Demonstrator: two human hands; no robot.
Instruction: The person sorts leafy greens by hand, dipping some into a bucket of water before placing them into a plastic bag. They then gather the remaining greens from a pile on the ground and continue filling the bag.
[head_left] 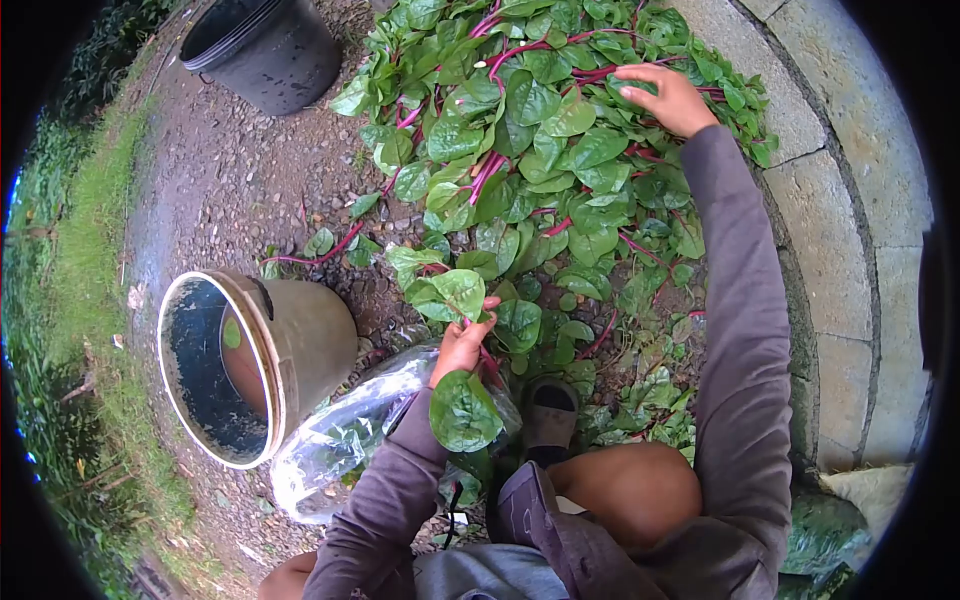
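Observation:
A large heap of Malabar spinach (540, 130), broad green leaves on purple-red stems, lies on the ground ahead of me. My left hand (462, 348) is closed round the stems of a small bunch of Malabar spinach (455, 292), with leaves sticking out above and below the fingers. Just under that wrist lies a clear plastic bag (345, 435) with some green showing inside. At the heap's right side my right hand (672, 98) reaches over the red stems, thumb and fingers apart, nothing between them.
A pale bucket (310, 325) with murky water and a floating leaf stands at left. Behind it is a black tub (270, 60). A curved stone kerb (830, 230) borders the right. Loose leaves and a stray stem (320, 252) lie on the gravel.

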